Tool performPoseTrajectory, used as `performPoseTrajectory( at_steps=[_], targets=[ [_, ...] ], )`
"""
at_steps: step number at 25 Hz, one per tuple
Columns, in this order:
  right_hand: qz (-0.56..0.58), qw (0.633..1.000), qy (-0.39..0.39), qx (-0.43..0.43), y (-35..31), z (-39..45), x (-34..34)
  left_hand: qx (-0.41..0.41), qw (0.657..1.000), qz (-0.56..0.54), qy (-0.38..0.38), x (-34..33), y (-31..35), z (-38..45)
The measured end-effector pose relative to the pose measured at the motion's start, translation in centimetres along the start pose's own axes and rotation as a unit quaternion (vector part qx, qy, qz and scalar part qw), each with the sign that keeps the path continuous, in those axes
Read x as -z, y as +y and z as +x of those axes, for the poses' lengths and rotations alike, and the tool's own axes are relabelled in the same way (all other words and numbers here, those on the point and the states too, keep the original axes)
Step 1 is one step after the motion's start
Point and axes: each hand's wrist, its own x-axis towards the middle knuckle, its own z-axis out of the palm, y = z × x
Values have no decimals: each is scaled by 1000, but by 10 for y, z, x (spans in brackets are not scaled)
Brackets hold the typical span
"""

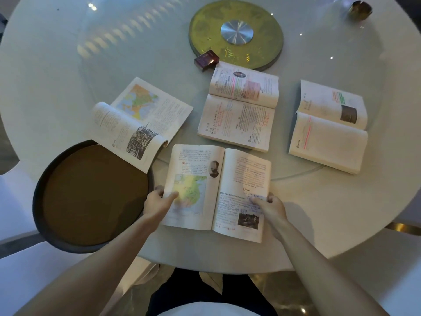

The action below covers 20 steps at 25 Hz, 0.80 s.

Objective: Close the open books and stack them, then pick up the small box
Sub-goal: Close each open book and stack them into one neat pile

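Several open books lie on a round white table. The nearest open book lies in front of me, showing a map and a portrait. My left hand grips its left edge, thumb on the map page. My right hand grips its right edge, thumb on the text page. Another open book lies at the left, its near page curling over a tray. A third open book lies in the middle and a fourth at the right. The small dark red box sits behind the middle book.
A round dark tray with a brown inside overhangs the table's near left edge. A gold turntable disc with a silver hub sits at the table's centre. A small brass object stands far right. White chairs flank me.
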Motion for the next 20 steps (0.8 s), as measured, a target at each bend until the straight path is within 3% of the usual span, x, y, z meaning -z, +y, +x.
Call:
performPoseTrajectory(
  at_steps=[3, 5, 7, 9, 12, 18, 20],
  targets=[
    [42, 999, -2, -7, -5, -7, 5, -42, 994, -96, -23, 9, 19, -17],
    [61, 998, -10, -8, -5, -9, 6, -88, 985, -128, -80, 14, 42, -32],
    [82, 996, -30, -6, -8, -12, 3, -128, 970, -127, -163, 8, 66, -46],
    [78, 996, -52, 4, -13, -14, -5, -185, 958, -56, -212, -12, 84, -56],
    [101, 992, -70, 14, -23, -19, -22, -254, 943, 99, -191, -53, 91, -64],
    [241, 965, -99, -34, -39, -22, -42, -218, 947, 116, -205, -81, 76, -50],
    [203, 973, -110, -30, -41, -26, -46, -224, 944, 138, -198, -76, 67, -46]
  ],
)
